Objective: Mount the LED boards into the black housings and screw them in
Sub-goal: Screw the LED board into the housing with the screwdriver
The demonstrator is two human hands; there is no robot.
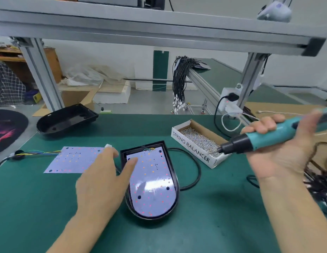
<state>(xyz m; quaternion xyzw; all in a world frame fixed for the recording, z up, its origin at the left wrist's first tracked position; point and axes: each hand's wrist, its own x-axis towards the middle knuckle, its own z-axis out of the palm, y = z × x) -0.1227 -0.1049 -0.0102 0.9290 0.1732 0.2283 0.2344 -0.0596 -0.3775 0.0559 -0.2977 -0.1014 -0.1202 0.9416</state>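
We have one LED board (153,181) seated in its black housing (172,168), left hand (102,181) flat steadying it, right hand (279,143) gripping the screwdriver (265,136) over the screw box (197,143); no screws look driven, and a second board (73,159) and housing (65,118) wait.

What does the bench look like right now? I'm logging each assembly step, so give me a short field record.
left hand: left hand rests open on the LED board, fingertip touching it
board: seated in black housing
right hand: right hand grips teal electric screwdriver, bit in the screw box
spare board: loose LED board on mat, left
spare housing: empty housing, far left
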